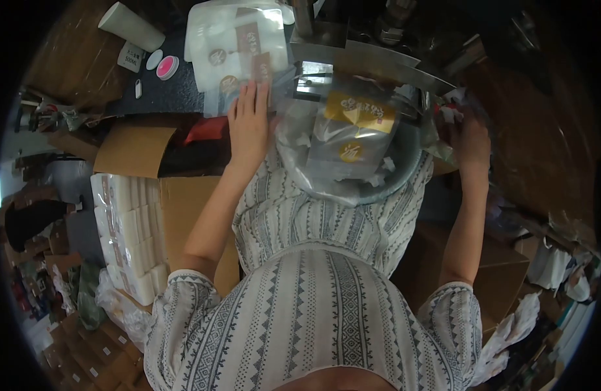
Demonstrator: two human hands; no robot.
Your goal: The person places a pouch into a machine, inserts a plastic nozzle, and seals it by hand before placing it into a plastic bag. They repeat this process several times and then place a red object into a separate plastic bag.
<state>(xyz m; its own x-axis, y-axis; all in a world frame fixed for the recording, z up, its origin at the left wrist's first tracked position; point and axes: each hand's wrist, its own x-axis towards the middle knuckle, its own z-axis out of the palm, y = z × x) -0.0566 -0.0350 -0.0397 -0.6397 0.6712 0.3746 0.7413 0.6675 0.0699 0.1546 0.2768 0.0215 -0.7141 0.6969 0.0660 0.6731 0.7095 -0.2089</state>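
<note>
My left hand (249, 127) lies with its fingers stretched over the lower end of a stack of clear printed bags (206, 42) on the dark table. On the right, my right hand (471, 140) is beside a crumpled clear packet with red and white parts (440, 124); its fingers are in shadow and hard to make out. Between my hands, a clear bag with a gold label (359, 120) rests over a round basin (408, 173) lined with plastic, where small white scraps show.
A metal machine (352, 45) stands behind the basin. At the upper left are a white cup (131, 26) and a pink round container (167, 67). An open cardboard box (193, 215) sits left of my lap, beside stacked white packs (124, 228). Another box (496, 260) stands right.
</note>
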